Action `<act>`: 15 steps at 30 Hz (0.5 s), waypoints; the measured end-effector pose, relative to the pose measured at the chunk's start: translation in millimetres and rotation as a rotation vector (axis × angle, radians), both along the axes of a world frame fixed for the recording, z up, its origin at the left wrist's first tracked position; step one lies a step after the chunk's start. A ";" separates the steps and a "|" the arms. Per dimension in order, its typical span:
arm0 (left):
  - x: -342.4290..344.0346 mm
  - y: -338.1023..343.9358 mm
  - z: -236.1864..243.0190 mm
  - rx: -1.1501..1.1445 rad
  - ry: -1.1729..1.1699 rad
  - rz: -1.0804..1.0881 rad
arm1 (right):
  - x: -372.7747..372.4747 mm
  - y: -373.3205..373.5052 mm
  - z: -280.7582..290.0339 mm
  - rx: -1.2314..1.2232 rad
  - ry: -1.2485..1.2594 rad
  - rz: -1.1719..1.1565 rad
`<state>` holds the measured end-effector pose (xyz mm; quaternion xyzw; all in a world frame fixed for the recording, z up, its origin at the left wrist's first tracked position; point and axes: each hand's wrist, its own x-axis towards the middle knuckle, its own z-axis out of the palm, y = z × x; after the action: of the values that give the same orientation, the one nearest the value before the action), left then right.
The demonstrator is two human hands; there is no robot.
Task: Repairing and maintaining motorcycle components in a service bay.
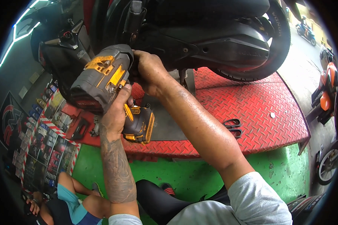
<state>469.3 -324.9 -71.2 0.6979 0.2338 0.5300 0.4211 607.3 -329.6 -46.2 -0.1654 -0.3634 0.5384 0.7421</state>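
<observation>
One wide red table (251, 105) ends below the fingers. Left hand (115, 117) grips a yellow-black drill (94, 83); right hand (150, 73): can't tell.

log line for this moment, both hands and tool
left hand: gripping power tool | right hand: at its front, grip unclear | black scooter: over red platform | scissors: on platform
</observation>
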 end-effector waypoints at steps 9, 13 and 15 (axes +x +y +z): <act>-20.1 -21.4 -21.1 -0.042 0.047 0.123 | -25.1 3.0 -2.8 -0.082 0.054 0.042; -43.1 -58.7 -48.8 -0.038 -0.068 0.069 | -42.7 -21.4 -15.3 -0.076 0.003 0.044; -46.1 -77.4 -51.5 -0.030 -0.132 -0.015 | -44.7 -38.0 -27.3 -0.065 -0.113 -0.160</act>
<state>423.2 -402.3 -122.7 0.6566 0.2082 0.5683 0.4500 562.5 -367.5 -73.5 -0.2481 -0.3727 0.4789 0.7551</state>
